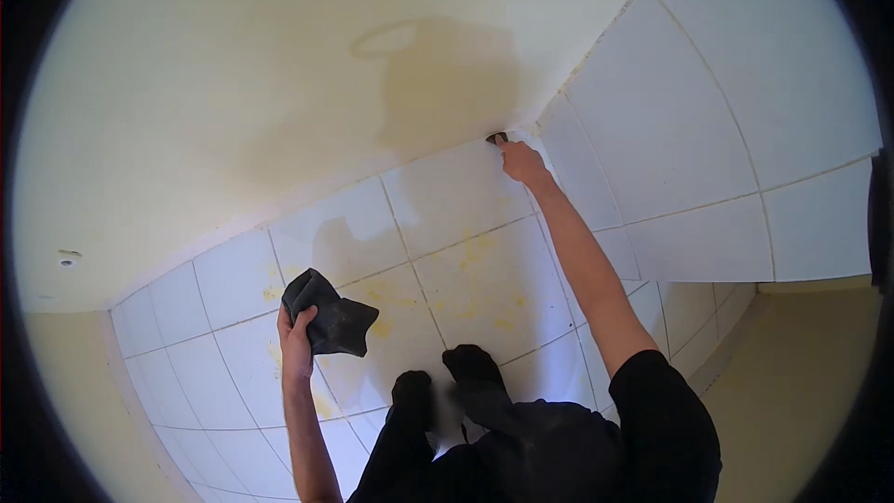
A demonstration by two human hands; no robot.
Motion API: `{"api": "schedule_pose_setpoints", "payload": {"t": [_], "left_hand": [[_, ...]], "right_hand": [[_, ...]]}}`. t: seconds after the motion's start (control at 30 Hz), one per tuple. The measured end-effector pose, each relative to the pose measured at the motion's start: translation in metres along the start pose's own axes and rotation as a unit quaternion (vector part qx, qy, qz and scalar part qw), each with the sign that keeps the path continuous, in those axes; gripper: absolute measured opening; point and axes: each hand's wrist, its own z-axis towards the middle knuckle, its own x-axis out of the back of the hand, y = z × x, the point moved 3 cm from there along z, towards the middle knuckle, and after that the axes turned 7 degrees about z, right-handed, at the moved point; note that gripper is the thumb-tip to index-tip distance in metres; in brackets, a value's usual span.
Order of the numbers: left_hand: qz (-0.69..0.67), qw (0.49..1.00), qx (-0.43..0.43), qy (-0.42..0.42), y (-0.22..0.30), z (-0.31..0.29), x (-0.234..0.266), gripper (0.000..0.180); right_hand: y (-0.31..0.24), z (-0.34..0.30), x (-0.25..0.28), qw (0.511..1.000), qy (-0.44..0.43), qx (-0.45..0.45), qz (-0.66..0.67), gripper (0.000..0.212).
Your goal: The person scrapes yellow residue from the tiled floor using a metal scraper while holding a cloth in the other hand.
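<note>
My left hand [297,335] is closed on a dark grey cloth [337,319], folded and with pointed corners, held out over the white tiles at the left. My right arm reaches far forward to the corner. There my right hand [523,161] pinches a small dark piece [494,139] with a flat edge, set where the tiles meet the cream wall [279,65]. Most of that piece is covered by my fingers, so its kind cannot be told.
White floor tiles [466,265] with yellowish smears lie between my arms. My dark-clad feet [472,360] stand on them. A wall of larger white tiles [661,149] rises at the right, its upper joint rough. A small white fitting [67,261] sits on the cream wall at far left.
</note>
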Motion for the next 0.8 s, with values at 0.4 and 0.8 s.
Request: {"api": "schedule_pose_setpoints", "payload": {"t": [0.4, 0.8], "left_hand": [[0.005, 1.000, -0.008, 0.000, -0.002, 0.000, -0.001, 0.045], [-0.005, 1.000, -0.015, 0.009, 0.002, -0.004, 0.000, 0.043]], "right_hand": [[-0.017, -0.002, -0.010, 0.998, 0.014, -0.041, -0.050, 0.047], [-0.013, -0.013, -0.015, 0.995, 0.037, -0.088, 0.018, 0.046]]}}
